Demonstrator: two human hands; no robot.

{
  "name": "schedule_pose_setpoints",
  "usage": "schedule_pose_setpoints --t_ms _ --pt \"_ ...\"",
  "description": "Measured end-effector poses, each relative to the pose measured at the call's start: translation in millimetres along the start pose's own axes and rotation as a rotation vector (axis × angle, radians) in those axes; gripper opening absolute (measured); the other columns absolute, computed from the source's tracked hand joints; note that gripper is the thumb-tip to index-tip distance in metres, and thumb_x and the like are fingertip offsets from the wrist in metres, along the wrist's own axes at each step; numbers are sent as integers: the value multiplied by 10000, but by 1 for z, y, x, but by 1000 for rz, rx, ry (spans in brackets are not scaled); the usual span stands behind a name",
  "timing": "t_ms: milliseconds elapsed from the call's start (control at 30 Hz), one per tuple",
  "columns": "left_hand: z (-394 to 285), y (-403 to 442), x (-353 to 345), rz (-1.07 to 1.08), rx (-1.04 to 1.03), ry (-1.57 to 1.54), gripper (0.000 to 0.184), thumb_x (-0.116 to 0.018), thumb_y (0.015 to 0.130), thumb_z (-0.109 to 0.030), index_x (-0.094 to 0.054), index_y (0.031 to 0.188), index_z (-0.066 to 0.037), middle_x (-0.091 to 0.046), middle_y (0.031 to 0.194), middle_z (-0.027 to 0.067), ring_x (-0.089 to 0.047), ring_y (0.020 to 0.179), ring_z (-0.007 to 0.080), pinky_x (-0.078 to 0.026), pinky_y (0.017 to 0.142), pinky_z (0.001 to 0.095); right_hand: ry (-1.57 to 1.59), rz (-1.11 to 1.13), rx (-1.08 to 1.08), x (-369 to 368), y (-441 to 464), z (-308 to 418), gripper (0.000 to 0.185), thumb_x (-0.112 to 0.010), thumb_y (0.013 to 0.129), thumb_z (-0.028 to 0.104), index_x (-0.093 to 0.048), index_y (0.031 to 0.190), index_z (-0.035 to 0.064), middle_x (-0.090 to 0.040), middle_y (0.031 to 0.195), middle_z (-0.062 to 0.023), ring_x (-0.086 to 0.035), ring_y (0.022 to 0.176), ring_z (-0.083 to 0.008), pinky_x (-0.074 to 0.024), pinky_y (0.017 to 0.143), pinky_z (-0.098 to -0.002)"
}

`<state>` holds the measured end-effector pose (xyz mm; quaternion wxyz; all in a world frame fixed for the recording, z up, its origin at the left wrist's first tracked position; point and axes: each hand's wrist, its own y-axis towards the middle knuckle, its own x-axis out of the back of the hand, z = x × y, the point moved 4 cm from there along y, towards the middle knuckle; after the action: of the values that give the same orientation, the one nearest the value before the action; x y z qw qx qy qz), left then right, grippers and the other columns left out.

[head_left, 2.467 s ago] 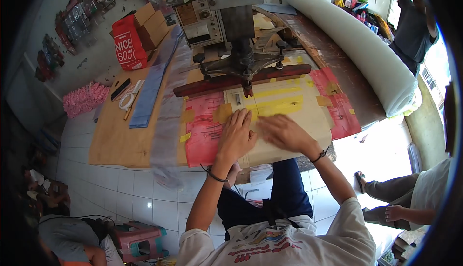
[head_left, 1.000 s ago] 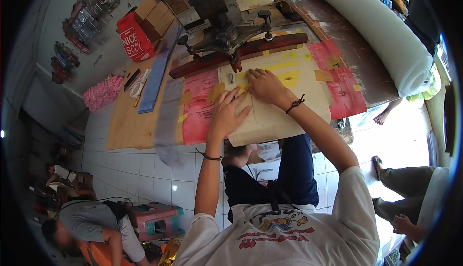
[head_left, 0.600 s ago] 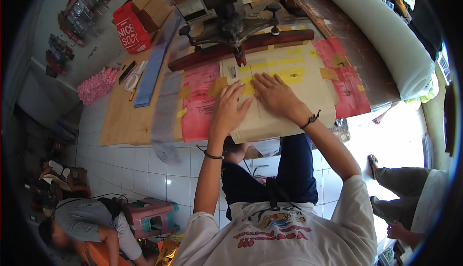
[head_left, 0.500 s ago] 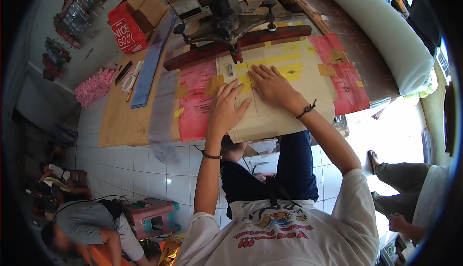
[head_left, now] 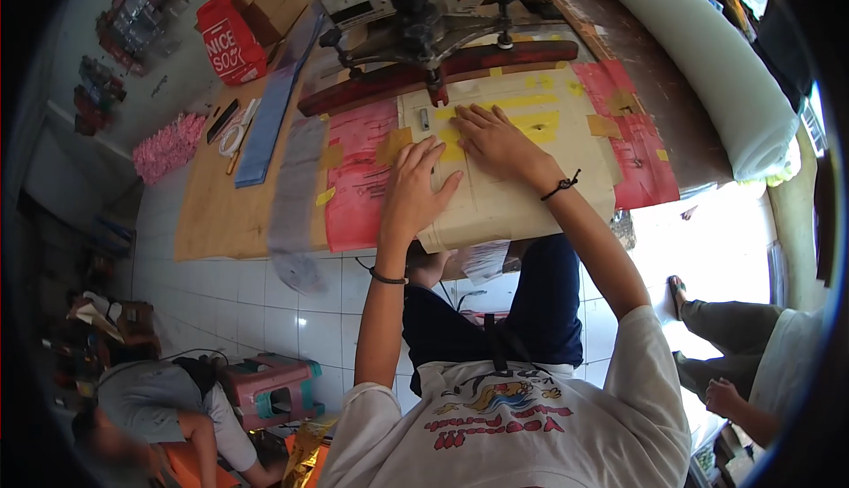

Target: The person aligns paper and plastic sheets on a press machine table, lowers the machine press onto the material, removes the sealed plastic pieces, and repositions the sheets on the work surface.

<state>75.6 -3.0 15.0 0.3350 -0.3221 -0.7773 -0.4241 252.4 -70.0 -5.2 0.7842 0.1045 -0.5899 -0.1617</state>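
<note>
My left hand lies with spread fingers on the left part of a beige sheet, next to a red taped strip. Flat on the sheet's yellow-marked middle rests my right hand, fingers apart and pointing up and left. A small metal piece sits on the sheet above my left hand. Just beyond my fingertips hangs the machine's red bar, with a pronged tip at its middle. Another red strip lies at the sheet's right side. Neither hand holds anything.
On the table's left are blue strips, a white tape roll and a red bag by a cardboard box. A white foam roll lies right. Two other people are near.
Since the earliest frame my right hand has come down from a blurred motion onto the sheet. Over the last half second both hands stay pressed there, while the view shifts slightly.
</note>
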Motion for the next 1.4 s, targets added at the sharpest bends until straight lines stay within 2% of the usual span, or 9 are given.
schedule_pose_setpoints --t_ms 167,267,367,467,567,967,1100,1300,1400 --pt "1 -1 2 -22 -1 -37 504 -784 893 -280 -675 1299 -2 -611 1409 162 -533 1341 353 -438 1146 443 43 68 8 15 1 6 495 -531 1064 266 -512 1485 5 -472 1589 -216 -389 1512 -387 -268 1265 -539" --pt "1 1 3 -45 -13 -31 508 -791 885 -280 -675 1288 7 -615 1396 168 -539 1329 359 -441 1140 445 -2 -37 -15 11 11 2 506 -526 1071 276 -504 1477 -26 -473 1582 -234 -407 1495 -398 -283 1258 -533" --pt "2 -2 0 -47 -21 -36 516 -794 880 -281 -673 1286 14 -614 1396 175 -540 1325 364 -443 1137 447 -39 -47 -47 9 25 3 535 -524 1076 313 -499 1465 -54 -467 1581 -249 -409 1488 -411 -293 1252 -536" --pt "1 1 2 -52 -29 -39 520 -792 881 -280 -670 1289 20 -613 1393 184 -541 1322 365 -444 1135 447 -76 -51 -41 -2 37 -2 555 -518 1079 346 -499 1461 -56 -464 1579 -258 -403 1490 -419 -292 1251 -537" --pt "2 -1 1 -57 -29 -42 524 -784 888 -284 -665 1292 29 -611 1393 191 -541 1321 367 -443 1135 447 -95 -16 -53 -13 40 -6 571 -528 1067 368 -497 1477 -28 -473 1584 -220 -411 1491 -399 -313 1233 -568" --pt "2 -1 1 -52 -21 -20 536 -752 917 -315 -661 1299 49 -602 1407 201 -526 1330 368 -422 1155 447 -31 -55 -28 -4 39 -3 543 -515 1080 381 -542 1408 -51 -513 1538 -253 -426 1470 -432 -301 1236 -568" --pt "2 1 -1 -46 -21 -33 535 -751 916 -313 -664 1299 51 -600 1412 201 -519 1339 365 -416 1161 447 -48 -32 -35 0 37 -1 538 -506 1083 385 -549 1405 -43 -506 1547 -248 -409 1485 -431 -277 1239 -595" --pt "3 0 1 -59 -11 -40 538 -750 916 -301 -663 1310 55 -601 1415 182 -513 1347 353 -411 1170 441 2 -2 -53 42 -17 34 455 -601 1039 277 -582 1415 21 -526 1544 -213 -420 1479 -428 -255 1256 -599" --pt "2 -1 -1 -50 -2 -50 536 -747 919 -296 -660 1317 52 -602 1412 174 -514 1347 345 -413 1170 436 11 -28 -65 55 -57 50 401 -648 1001 210 -638 1363 38 -552 1522 -200 -456 1460 -402 -286 1252 -577"
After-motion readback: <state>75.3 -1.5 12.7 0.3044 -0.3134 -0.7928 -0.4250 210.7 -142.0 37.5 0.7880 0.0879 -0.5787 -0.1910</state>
